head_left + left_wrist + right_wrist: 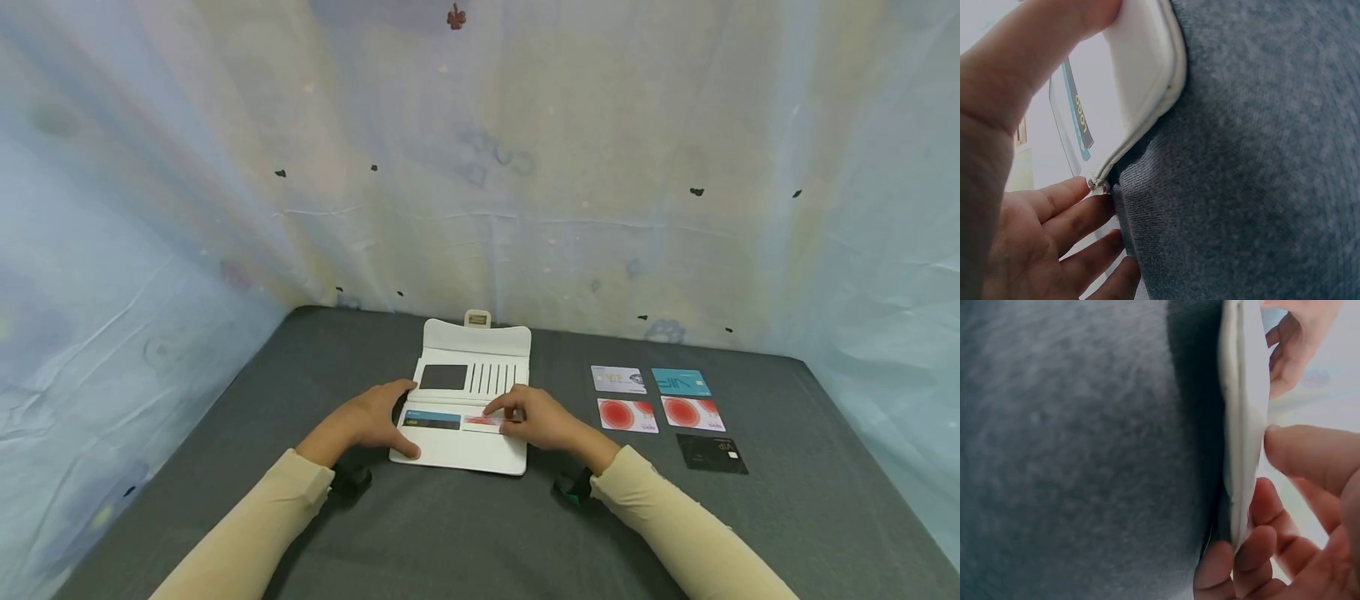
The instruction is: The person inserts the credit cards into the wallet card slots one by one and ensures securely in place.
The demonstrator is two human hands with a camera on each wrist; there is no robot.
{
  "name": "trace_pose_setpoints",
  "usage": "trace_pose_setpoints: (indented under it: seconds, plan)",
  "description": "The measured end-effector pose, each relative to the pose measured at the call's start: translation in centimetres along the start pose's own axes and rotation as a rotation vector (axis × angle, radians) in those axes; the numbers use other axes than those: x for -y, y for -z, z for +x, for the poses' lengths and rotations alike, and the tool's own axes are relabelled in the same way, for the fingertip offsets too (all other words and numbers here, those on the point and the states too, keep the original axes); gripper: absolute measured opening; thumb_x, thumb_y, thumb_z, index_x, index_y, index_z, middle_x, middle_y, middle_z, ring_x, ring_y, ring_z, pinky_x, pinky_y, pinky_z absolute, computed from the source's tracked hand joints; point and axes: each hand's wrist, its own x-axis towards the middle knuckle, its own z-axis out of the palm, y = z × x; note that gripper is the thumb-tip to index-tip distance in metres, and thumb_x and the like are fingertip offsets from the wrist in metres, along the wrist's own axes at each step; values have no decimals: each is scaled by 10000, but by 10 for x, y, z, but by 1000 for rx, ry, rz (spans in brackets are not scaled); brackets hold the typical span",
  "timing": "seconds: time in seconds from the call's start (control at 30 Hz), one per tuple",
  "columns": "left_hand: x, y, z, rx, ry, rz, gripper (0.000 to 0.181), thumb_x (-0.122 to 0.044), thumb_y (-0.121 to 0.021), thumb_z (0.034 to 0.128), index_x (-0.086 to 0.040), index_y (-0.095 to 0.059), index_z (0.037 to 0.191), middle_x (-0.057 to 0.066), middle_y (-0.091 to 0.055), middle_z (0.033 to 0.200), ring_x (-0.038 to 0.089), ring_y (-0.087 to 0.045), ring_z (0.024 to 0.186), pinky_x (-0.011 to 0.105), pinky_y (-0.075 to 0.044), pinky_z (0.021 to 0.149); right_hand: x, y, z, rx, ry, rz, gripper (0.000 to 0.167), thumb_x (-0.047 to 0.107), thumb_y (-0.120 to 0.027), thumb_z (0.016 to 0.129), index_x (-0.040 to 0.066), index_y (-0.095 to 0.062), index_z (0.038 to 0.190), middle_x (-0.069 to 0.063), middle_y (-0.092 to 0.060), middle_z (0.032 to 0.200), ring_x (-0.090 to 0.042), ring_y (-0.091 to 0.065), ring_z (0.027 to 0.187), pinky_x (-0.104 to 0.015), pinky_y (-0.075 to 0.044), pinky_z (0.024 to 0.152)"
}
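Note:
A white wallet [459,451] lies unfolded on the dark cloth, its clasp flap away from me. My left hand [372,417] rests at its left side, thumb on the near panel and fingers spread along the edge. In the left wrist view the fingers [1079,222] touch that edge. A blue and black card [432,419] sits partly inside the near panel's pocket. Beside it is a red and white card [481,422], which my right hand [542,421] pinches with curled fingers. The right wrist view shows the thumb [1297,450] at the wallet's surface; the card is hidden there.
Right of the wallet lie a silver card [618,379], a teal card [680,382], two red-circle cards, one nearer the wallet [628,416] and one farther right [693,414], and a black card [712,454]. Behind the table [360,342] hangs a pale patterned curtain [585,167].

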Motion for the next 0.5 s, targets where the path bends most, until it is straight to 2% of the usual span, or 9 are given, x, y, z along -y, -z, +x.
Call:
trace_pose_setpoints:
  seconds: [0.27, 0.5]
  plan:
    - [2, -1, 0, -6, -9, -27, 1118, -485, -904, 560, -91, -378, 1464, 157, -443, 1465, 364, -431, 1333, 551, -384, 1041, 1, 10, -7, -61, -49, 111, 246, 133, -706, 859, 128, -701, 1105, -12, -644, 888, -90, -556, 681, -219, -477, 623]
    - [6, -3, -2, -32, -37, -50, 1141, -486, -904, 562, -86, -352, 1477, 156, -415, 1486, 365, -408, 1353, 553, -373, 1050, -4, 22, -16, -84, -47, 111, 240, 155, -714, 851, 146, -702, 1091, -30, -684, 926, -121, -632, 754, -241, -516, 682]
